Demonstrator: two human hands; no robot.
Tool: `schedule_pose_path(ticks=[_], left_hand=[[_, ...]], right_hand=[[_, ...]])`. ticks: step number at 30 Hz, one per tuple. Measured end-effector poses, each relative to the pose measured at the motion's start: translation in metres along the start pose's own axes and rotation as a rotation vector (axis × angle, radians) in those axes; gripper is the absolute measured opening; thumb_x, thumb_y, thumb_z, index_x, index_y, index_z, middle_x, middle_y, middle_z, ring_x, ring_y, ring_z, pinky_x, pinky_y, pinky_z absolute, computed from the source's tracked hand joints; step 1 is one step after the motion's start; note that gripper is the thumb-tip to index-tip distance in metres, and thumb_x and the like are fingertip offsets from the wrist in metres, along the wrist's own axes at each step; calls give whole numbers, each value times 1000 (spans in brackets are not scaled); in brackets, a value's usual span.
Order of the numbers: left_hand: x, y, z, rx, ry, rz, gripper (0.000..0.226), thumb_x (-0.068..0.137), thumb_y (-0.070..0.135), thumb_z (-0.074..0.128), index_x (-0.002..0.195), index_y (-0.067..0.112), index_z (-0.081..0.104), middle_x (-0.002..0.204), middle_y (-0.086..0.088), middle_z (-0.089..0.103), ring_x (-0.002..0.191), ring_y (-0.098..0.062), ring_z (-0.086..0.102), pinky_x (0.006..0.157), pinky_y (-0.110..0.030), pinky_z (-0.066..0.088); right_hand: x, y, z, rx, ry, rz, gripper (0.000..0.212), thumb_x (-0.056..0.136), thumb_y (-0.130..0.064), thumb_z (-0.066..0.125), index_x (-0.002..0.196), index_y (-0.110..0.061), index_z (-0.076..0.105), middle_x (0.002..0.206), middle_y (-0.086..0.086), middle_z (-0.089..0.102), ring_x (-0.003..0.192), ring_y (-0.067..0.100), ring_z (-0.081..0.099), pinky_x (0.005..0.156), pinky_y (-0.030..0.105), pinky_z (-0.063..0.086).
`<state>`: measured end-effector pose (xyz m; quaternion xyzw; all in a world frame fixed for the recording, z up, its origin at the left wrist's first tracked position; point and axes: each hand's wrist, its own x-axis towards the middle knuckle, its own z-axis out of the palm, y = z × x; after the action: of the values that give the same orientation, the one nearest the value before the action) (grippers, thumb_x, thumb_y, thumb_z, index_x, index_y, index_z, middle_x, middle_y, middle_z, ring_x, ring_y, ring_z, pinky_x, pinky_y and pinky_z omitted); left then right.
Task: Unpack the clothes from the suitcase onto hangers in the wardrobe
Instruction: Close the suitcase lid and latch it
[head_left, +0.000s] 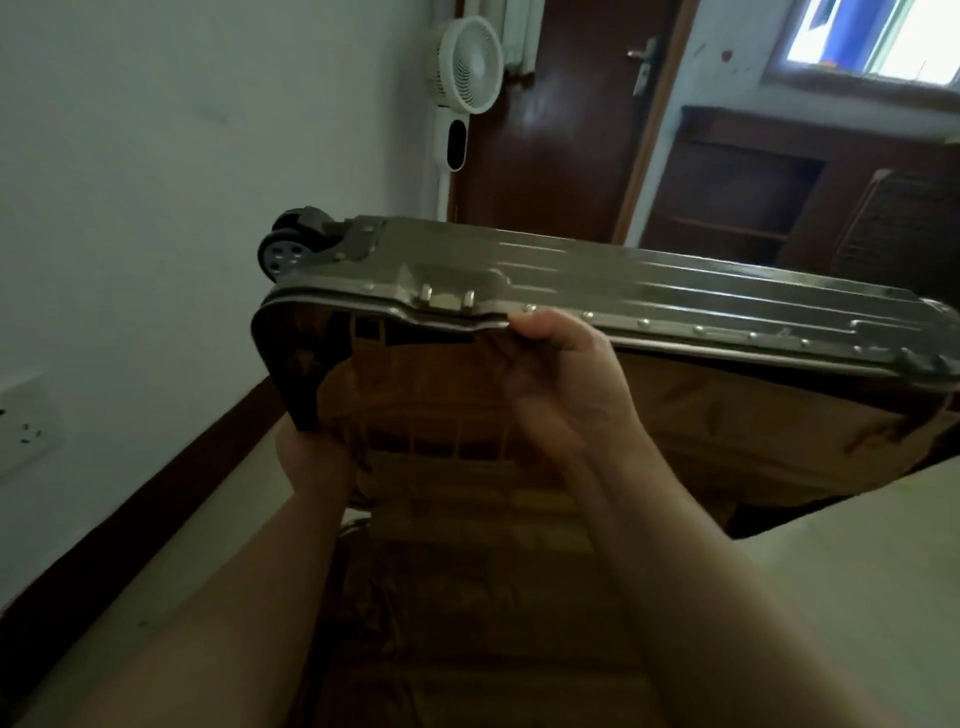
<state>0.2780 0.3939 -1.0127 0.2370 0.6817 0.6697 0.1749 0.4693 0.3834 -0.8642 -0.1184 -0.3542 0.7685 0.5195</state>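
Note:
A grey-metal ribbed suitcase (597, 270) with black wheels at its left corner fills the middle of the tilted head view. Its lid is raised partway, and the brown lined inside with straps (457, 431) shows beneath the rim. My right hand (561, 374) grips the lid's front rim, fingers curled over the metal edge. Lower left, my left hand (317, 457) holds the dark corner of the lid lining. Any clothes inside are hidden in shadow. No hangers show.
A white wall with a socket (26, 426) runs along the left. A white fan (467, 67) stands beside a dark wooden door (561, 130). A dark wooden shelf unit (753, 197) sits under a window at right. Pale fabric (857, 571) lies at lower right.

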Motion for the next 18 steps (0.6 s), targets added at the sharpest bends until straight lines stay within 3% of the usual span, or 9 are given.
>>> schedule_pose_path(ticks=[2,5,9,13,15,18], left_hand=[[5,2,0,-60,-80,-55,23,97,3,45,84,20,55,86,1,56,83,-21,53,80,-37,45],[10,5,-4,-66,-154,-107,37,96,0,43,79,33,48,80,10,51,71,-5,50,69,-25,46],[9,6,-9,-82,-92,-74,25,96,-2,37,90,10,58,73,-1,51,70,-17,48,70,-29,39],[17,-1,-15,-27,-58,-26,30,95,-5,36,73,10,49,67,-2,45,73,-24,45,58,-25,36],[20,-5,-19,-54,-21,-3,23,95,-5,36,89,3,57,70,-5,48,67,-23,46,56,-23,35],[24,-8,-25,-158,5,0,26,95,-6,35,114,-15,52,96,-35,55,82,-49,49,60,-23,35]], right_hand=[[-4,4,-2,3,-2,-2,12,57,8,52,62,0,59,65,9,61,67,20,60,90,32,46],[-1,5,-1,11,20,-11,12,57,7,52,57,-2,60,62,7,60,64,19,60,89,30,46],[6,7,2,7,-11,-17,11,58,7,52,60,-1,60,64,8,61,69,20,58,87,30,46],[15,16,3,51,-35,0,9,59,6,52,63,-2,56,64,6,57,69,19,55,86,30,45],[21,22,3,62,-59,16,11,60,4,52,68,-3,54,65,6,56,69,18,54,84,29,44],[30,29,-1,78,-103,32,17,60,3,53,76,-1,55,66,6,59,69,18,56,83,28,45]])
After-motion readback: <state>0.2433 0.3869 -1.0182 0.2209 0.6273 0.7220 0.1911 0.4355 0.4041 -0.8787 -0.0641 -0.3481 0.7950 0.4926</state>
